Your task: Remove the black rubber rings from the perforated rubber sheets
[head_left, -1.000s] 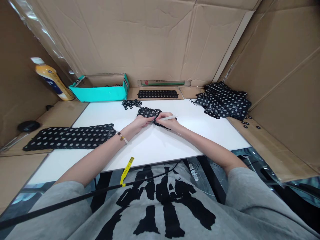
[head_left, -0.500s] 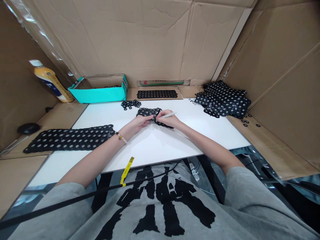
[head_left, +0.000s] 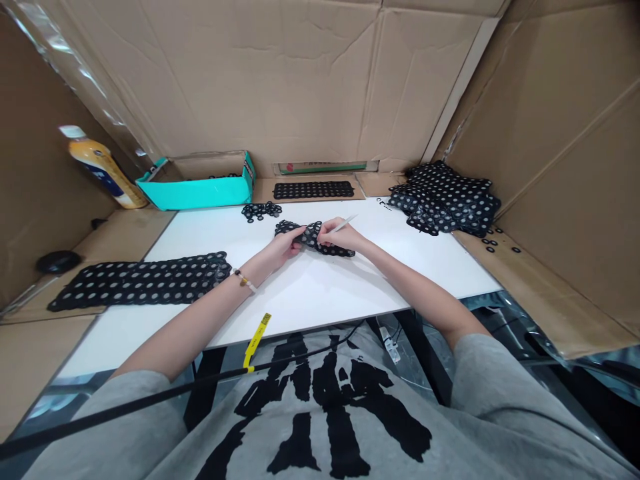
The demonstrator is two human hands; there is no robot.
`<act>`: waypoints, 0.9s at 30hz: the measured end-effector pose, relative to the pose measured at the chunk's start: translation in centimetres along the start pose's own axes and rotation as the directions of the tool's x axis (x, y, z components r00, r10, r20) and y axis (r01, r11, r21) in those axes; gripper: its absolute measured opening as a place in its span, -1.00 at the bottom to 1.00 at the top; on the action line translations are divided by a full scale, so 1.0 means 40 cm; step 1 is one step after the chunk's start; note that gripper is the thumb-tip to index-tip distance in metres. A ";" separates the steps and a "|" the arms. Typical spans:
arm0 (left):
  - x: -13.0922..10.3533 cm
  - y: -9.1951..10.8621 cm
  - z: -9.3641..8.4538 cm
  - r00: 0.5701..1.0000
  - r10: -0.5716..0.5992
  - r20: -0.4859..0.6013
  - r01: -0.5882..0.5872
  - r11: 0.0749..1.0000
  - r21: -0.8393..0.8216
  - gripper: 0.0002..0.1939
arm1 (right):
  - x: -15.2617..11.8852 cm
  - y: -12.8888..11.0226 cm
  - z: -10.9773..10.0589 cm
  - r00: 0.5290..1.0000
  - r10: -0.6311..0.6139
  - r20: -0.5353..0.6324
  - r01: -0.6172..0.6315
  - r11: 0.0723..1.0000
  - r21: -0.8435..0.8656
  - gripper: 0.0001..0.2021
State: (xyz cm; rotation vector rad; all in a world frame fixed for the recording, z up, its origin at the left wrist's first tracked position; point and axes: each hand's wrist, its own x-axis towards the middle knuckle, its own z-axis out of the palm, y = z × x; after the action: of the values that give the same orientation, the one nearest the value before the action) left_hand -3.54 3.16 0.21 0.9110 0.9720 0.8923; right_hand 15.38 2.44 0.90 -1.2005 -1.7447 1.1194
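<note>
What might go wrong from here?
The pale pen-like tool in the right hand could slip and poke the left hand, close by on the held black mesh. The left forearm, beside the dotted black strip, might drag it. Loose black rings near the mesh could get knocked about.

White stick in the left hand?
No, the right hand holds the white stick, while the left hand grips the black dotted piece.
</note>
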 end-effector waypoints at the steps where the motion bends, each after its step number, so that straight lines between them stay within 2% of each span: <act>1: -0.002 0.001 0.002 1.000 -0.008 0.000 0.008 0.999 -0.039 -0.78 | 0.000 -0.003 0.000 1.000 -0.006 -0.011 0.007 0.999 0.035 -0.94; 5: -0.008 0.000 0.007 0.999 0.004 -0.045 -0.007 0.998 -0.054 -0.79 | 0.004 -0.004 0.004 0.993 -0.004 -0.118 0.021 0.990 0.139 -0.91; 8: -0.011 -0.004 0.008 0.999 0.030 -0.036 -0.031 0.999 -0.017 -0.79 | 0.010 0.007 0.011 0.983 -0.015 -0.184 0.045 0.986 0.159 -0.93; 15: -0.012 -0.006 0.007 0.999 0.046 -0.024 -0.046 0.999 0.011 -0.77 | 0.016 0.036 0.019 0.978 -0.085 -0.192 0.101 0.992 0.075 -0.90; 21: -0.010 -0.008 0.005 0.999 0.045 -0.029 -0.045 0.999 0.005 -0.77 | 0.001 0.020 0.024 0.976 -0.114 -0.184 0.128 0.990 0.063 -0.88; 27: 0.003 -0.015 -0.005 0.997 0.018 -0.075 -0.018 1.000 0.000 -0.63 | -0.012 0.016 0.044 0.970 -0.134 -0.204 0.113 0.987 -0.114 -0.89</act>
State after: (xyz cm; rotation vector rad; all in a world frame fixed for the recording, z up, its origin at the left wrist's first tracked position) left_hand -3.57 3.11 -0.44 0.8923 1.0285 0.9477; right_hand 14.14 1.67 -0.37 -1.2059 -1.7030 0.8076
